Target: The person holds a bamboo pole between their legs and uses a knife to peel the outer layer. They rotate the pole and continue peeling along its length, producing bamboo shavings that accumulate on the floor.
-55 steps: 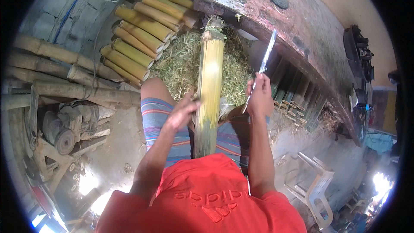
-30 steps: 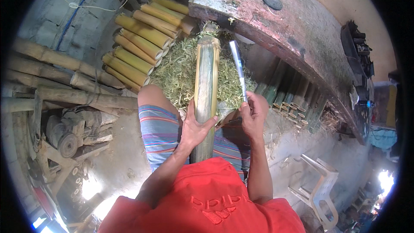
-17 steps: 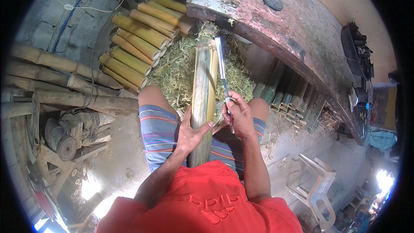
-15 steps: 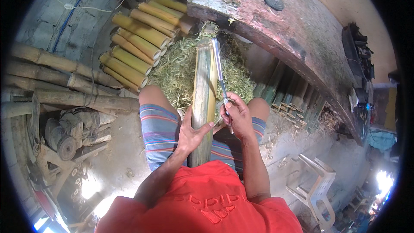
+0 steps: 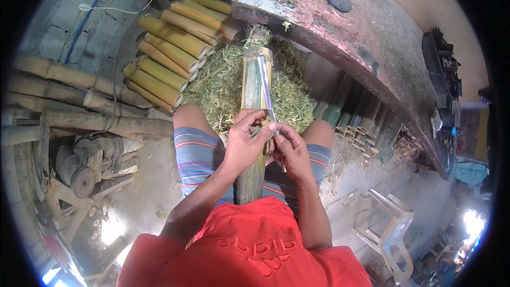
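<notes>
A bamboo section (image 5: 253, 85) with its green skin partly scraped off lies between my legs, running from my lap to a block under the table edge. Over its right side a long, narrow-bladed knife (image 5: 266, 85) points away from me. My right hand (image 5: 291, 151) is closed round the knife's near part, above my right thigh. My left hand (image 5: 245, 141) reaches across the bamboo, its thumb and fingers closed at the base of the blade, close to the right fingertips. The fingers hide much of the handle.
Pale shavings (image 5: 212, 93) pile up under and around the bamboo. Peeled bamboo pieces (image 5: 172, 37) are stacked at far left, with long poles (image 5: 79, 122) nearer. A heavy table (image 5: 319, 26) curves along the right, green bamboo (image 5: 348, 101) beneath it. A white plastic chair (image 5: 390, 228) lies at lower right.
My left hand has left the bamboo's side and come up and right to the knife. The knife has shifted slightly nearer to me, still in my right hand.
</notes>
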{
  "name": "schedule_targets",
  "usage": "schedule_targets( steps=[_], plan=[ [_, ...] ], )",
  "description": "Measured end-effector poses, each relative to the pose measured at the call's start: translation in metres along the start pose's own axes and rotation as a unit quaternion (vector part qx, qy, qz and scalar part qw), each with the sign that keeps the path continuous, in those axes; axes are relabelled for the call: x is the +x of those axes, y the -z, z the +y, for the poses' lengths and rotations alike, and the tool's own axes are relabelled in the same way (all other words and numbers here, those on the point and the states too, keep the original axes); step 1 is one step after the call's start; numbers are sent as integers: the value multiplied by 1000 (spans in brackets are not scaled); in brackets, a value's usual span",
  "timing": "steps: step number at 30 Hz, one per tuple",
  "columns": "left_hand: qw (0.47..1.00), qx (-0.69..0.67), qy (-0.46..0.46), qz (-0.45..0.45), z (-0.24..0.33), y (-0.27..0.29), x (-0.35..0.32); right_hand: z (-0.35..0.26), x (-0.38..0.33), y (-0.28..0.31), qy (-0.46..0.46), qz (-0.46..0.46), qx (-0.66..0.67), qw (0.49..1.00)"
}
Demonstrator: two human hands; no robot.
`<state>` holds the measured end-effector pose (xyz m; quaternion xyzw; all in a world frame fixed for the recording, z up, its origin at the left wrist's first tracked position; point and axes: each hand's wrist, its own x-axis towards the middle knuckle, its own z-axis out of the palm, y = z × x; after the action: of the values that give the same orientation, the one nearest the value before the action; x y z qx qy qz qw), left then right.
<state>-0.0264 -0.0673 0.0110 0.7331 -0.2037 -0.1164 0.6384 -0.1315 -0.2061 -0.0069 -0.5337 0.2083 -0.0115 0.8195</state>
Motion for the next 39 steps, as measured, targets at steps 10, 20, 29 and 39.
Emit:
schedule_targets(
  steps=[10,20,29,39],
  plan=[
    [986,130,-7,107,-34,20,-48,15,-6,16,93,134,-73,984],
    [978,-51,202,-17,-62,13,-89,60,14,-4,177,89,-104,975],
    [977,49,205,-44,-44,19,-81,11,11,0,277,125,-359,883],
    [884,387,-263,-5,0,73,-20,-15,24,22,336,-51,-602,723]
  ],
)
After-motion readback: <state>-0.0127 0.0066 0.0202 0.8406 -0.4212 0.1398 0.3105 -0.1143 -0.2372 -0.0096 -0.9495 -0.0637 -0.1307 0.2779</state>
